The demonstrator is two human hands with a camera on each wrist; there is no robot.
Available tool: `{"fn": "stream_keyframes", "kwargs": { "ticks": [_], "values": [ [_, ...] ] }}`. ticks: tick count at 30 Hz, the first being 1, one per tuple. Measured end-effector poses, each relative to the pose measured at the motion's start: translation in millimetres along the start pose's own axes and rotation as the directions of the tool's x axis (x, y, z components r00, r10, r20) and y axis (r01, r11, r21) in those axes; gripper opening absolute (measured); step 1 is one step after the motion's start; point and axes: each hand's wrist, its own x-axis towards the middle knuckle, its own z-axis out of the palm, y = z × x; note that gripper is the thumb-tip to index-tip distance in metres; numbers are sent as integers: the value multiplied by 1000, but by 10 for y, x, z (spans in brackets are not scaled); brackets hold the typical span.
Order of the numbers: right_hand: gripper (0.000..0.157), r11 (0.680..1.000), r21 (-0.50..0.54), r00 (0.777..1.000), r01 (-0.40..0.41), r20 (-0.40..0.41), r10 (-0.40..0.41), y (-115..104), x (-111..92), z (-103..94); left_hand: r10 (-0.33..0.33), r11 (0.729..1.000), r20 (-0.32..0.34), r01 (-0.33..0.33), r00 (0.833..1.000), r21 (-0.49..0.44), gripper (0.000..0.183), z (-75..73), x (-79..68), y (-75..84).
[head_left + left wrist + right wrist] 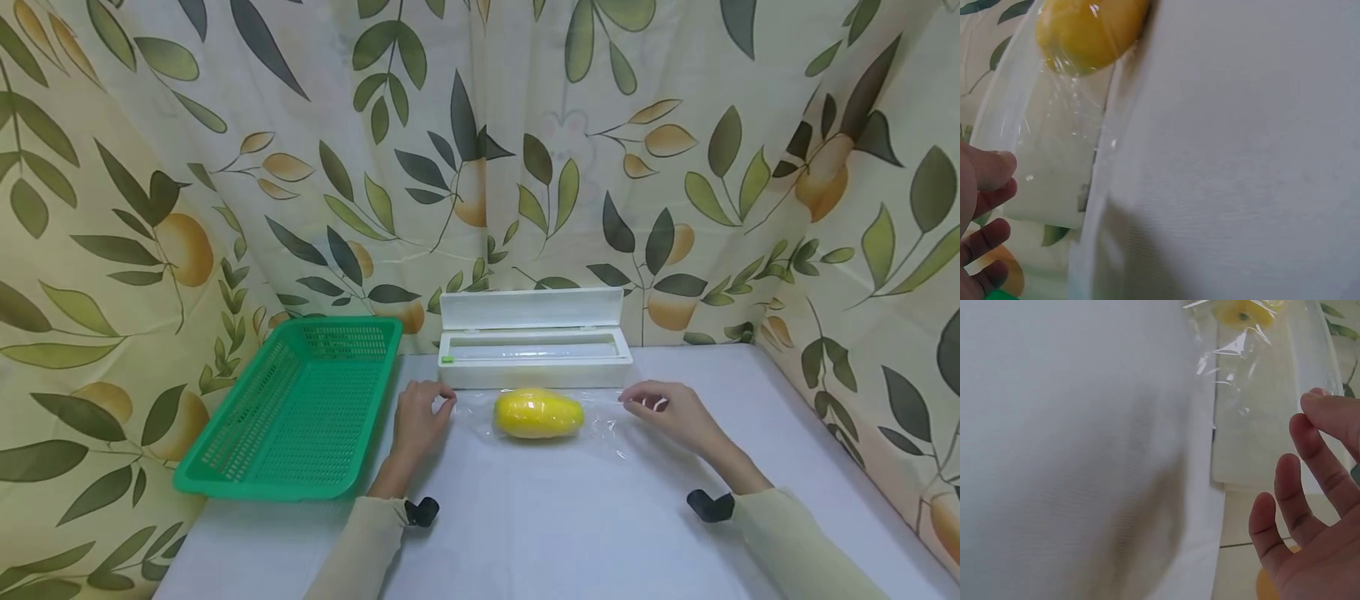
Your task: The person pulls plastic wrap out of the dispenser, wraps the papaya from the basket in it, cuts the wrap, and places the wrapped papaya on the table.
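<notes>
An oblong yellow fruit (538, 413), perhaps a mango or small melon, lies wrapped in clear plastic wrap (477, 408) in the head view. My left hand (422, 419) pinches the wrap's left end between thumb and forefinger. At the other end, my right hand (667, 410) pinches the film the same way. The right wrist view shows its remaining fingers (1297, 494) spread loosely. Between the fruit and my left thumb (1000, 169), the film stretches out thin and wrinkled in the left wrist view.
Directly behind the fruit stands a white wrap dispenser box (536, 373), its lid (531, 309) raised and a roll of film inside. A green plastic basket (300, 417) sits to the left. Patterned curtain (525, 242) borders the white table (555, 533) at the back and sides.
</notes>
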Motion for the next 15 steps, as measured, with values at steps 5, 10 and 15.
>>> {"fn": "stream_keyframes", "kwargs": {
  "ticks": [5, 10, 15],
  "values": [
    [12, 999, -5, 999, -32, 28, 33, 59, -29, 99, -10, 1000, 17, 10, 1000, 5, 7, 58, -74, -13],
    [12, 997, -2, 996, -82, 43, 82, 74, -36, 198, -28, 999, 46, 30, 999, -34, 7, 120, -121, -46],
    [13, 996, -5, 995, -90, 40, 90, 51, -21, 240, -127, 981, 125, 144, 984, -133, 5, 151, -126, -77]
  ]
}}
